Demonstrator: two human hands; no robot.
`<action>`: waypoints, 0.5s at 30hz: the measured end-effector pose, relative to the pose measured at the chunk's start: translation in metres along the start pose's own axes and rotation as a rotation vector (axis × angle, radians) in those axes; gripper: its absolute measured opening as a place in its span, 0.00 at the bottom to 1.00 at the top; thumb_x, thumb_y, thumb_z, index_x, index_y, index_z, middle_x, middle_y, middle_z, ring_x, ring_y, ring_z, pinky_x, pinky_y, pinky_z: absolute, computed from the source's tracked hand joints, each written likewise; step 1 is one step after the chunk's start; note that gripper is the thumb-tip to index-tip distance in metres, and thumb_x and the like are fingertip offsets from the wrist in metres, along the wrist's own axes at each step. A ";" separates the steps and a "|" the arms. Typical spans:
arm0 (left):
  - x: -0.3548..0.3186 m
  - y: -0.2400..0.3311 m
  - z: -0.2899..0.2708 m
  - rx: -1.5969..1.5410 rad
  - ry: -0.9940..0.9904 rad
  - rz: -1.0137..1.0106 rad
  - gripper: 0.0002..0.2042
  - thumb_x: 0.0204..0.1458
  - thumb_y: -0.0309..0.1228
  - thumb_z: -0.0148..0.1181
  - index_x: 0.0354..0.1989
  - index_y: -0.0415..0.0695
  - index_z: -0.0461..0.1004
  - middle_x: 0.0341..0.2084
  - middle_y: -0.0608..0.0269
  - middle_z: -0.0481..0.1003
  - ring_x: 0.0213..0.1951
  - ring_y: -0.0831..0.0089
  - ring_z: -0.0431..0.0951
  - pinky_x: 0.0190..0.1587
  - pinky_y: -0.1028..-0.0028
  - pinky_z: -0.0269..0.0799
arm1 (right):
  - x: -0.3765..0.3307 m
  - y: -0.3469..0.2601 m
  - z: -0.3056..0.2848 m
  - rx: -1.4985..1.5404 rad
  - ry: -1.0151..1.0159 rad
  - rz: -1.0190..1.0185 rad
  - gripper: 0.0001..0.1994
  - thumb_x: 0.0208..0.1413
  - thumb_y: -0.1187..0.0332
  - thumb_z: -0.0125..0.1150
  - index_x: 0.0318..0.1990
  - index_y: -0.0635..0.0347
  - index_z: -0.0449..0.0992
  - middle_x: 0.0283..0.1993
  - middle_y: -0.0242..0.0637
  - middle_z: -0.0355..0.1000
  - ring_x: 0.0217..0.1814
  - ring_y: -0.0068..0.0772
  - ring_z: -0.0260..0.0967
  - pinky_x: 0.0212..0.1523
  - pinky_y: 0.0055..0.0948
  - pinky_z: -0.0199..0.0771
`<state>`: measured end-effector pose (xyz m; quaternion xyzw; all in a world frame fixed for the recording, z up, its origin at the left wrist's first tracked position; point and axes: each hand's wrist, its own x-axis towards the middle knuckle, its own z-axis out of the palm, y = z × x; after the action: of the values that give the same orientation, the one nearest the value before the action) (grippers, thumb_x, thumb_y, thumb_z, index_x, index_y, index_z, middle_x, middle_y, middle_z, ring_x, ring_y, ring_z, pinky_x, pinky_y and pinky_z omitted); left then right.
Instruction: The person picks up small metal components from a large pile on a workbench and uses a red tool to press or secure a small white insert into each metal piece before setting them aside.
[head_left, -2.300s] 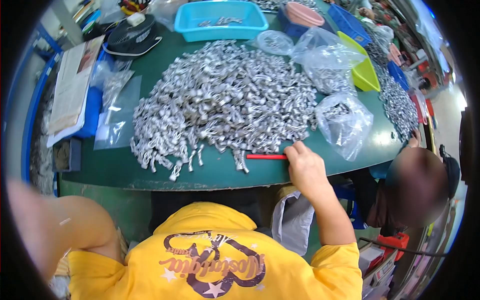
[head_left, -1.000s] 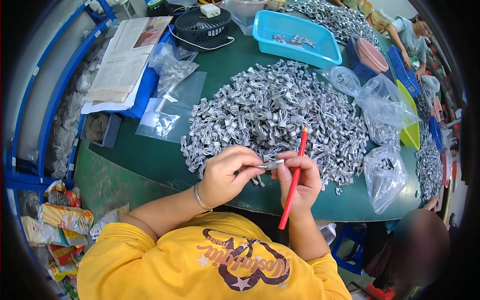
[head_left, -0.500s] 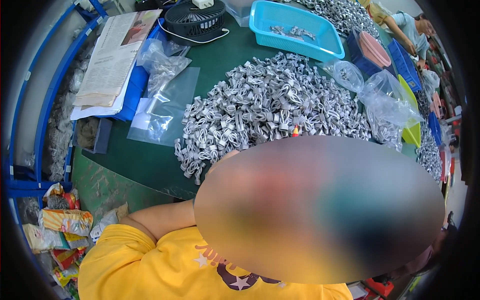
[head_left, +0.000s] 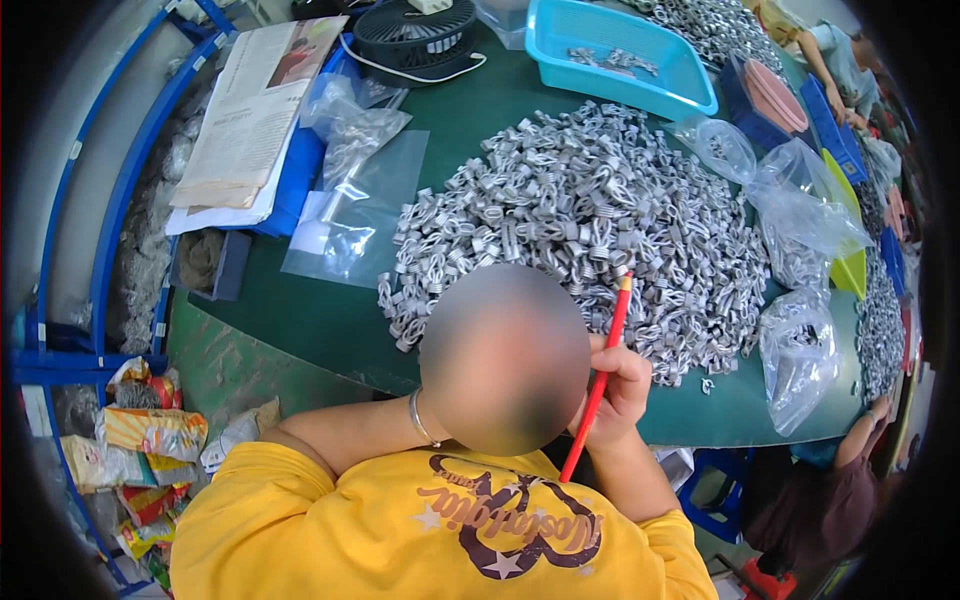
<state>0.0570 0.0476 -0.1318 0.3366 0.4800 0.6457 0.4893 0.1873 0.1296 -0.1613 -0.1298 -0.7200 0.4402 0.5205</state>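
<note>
A thin red stick stands steeply tilted, tip toward a wide heap of small grey metal clips on the green table.

A large heap of small grey metal parts fills the middle of the green table, leaving a bare strip along the near edge on the left. Clear plastic bags lie flat just left of the heap, with a stack of papers beyond them. Filled bags crowd the heap's right side, up against a yellow-green tray. At the far side a blue basket and a black fan close off the table. The right hand, gripping a red stick, rests at the heap's near edge.
</note>
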 end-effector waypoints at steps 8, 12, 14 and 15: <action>-0.003 -0.001 -0.007 0.182 0.004 0.124 0.12 0.54 0.19 0.51 0.46 0.36 0.60 0.33 0.59 0.72 0.31 0.78 0.75 0.33 0.83 0.71 | 0.007 -0.006 0.000 -0.117 -0.049 -0.086 0.16 0.41 0.81 0.66 0.34 0.61 0.63 0.32 0.51 0.74 0.25 0.36 0.72 0.24 0.26 0.72; -0.005 -0.006 -0.013 0.279 0.041 0.118 0.11 0.54 0.20 0.51 0.44 0.36 0.60 0.31 0.59 0.73 0.31 0.76 0.75 0.35 0.81 0.71 | 0.008 -0.010 0.001 -0.104 -0.023 -0.078 0.16 0.42 0.80 0.67 0.34 0.60 0.63 0.31 0.51 0.74 0.26 0.36 0.72 0.24 0.26 0.73; -0.004 -0.005 -0.013 0.280 0.045 0.107 0.11 0.54 0.20 0.51 0.43 0.36 0.60 0.30 0.59 0.73 0.30 0.75 0.75 0.34 0.80 0.71 | 0.009 -0.012 -0.001 -0.101 -0.027 -0.069 0.16 0.42 0.80 0.67 0.35 0.61 0.63 0.31 0.51 0.74 0.26 0.37 0.72 0.24 0.26 0.73; -0.004 -0.004 -0.013 0.234 0.046 0.095 0.10 0.54 0.20 0.51 0.42 0.37 0.60 0.29 0.58 0.72 0.29 0.76 0.75 0.33 0.80 0.71 | 0.010 -0.012 -0.001 -0.109 -0.038 -0.081 0.17 0.42 0.80 0.67 0.35 0.61 0.63 0.31 0.50 0.74 0.26 0.36 0.73 0.25 0.26 0.73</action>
<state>0.0478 0.0407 -0.1395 0.3987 0.5469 0.6151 0.4044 0.1871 0.1296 -0.1455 -0.1203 -0.7573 0.3812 0.5164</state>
